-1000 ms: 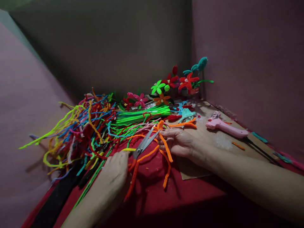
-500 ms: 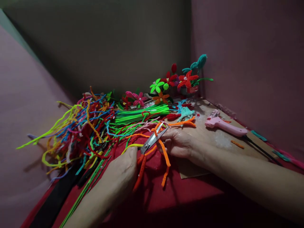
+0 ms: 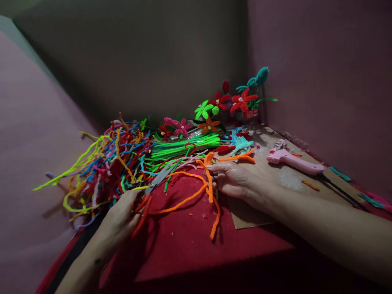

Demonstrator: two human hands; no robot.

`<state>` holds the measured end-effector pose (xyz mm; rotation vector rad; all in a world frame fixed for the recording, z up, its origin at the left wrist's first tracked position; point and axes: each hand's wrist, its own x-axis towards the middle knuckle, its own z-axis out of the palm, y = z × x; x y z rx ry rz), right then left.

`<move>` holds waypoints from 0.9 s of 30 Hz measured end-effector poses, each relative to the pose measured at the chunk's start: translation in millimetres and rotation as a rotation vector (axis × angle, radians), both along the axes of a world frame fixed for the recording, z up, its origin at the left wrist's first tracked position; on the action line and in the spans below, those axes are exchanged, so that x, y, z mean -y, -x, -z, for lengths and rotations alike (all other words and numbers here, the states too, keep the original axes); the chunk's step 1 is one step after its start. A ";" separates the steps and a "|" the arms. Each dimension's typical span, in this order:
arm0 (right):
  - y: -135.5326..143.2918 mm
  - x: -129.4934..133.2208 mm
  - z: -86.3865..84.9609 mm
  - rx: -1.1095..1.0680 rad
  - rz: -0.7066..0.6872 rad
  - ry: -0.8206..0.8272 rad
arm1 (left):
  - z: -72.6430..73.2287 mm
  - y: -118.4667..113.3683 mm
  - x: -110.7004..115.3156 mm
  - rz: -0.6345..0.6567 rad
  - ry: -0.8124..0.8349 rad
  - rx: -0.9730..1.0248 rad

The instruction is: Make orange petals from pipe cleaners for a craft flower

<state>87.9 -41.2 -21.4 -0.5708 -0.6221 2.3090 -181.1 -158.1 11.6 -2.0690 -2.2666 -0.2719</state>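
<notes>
Silver-bladed scissors with red-orange handles (image 3: 159,178), gripped in the left hand (image 3: 121,213), have moved toward eight o'clock, away from the bright orange fuzzy-stem bundle (image 3: 210,183). That bundle, at five o'clock near centre, is pinched by the right hand (image 3: 232,180). A pink glue gun (image 3: 294,161) lies at three o'clock.

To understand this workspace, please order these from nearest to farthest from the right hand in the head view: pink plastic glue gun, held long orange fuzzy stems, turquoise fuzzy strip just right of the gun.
1. Long orange fuzzy stems: held in the right hand.
2. Pink plastic glue gun: to the hand's right.
3. Turquoise fuzzy strip: farther right, past the gun.
</notes>
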 end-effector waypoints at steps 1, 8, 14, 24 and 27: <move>0.0 0.6 -0.3 0.011 -0.012 -0.011 | 2.3 13.9 0.8 -0.031 0.019 0.040; 2.9 2.4 2.8 0.042 -0.038 -0.161 | 16.4 50.1 6.7 -0.233 0.214 -0.031; 3.9 2.4 3.9 0.074 -0.017 -0.193 | 1.8 35.4 2.2 -0.101 0.184 -0.157; 7.6 8.2 6.2 0.062 0.002 -0.345 | -12.0 -113.2 -37.4 0.151 -0.101 0.697; 8.8 8.4 6.8 0.082 0.028 -0.365 | -1.9 -128.6 -47.3 0.177 -0.158 0.708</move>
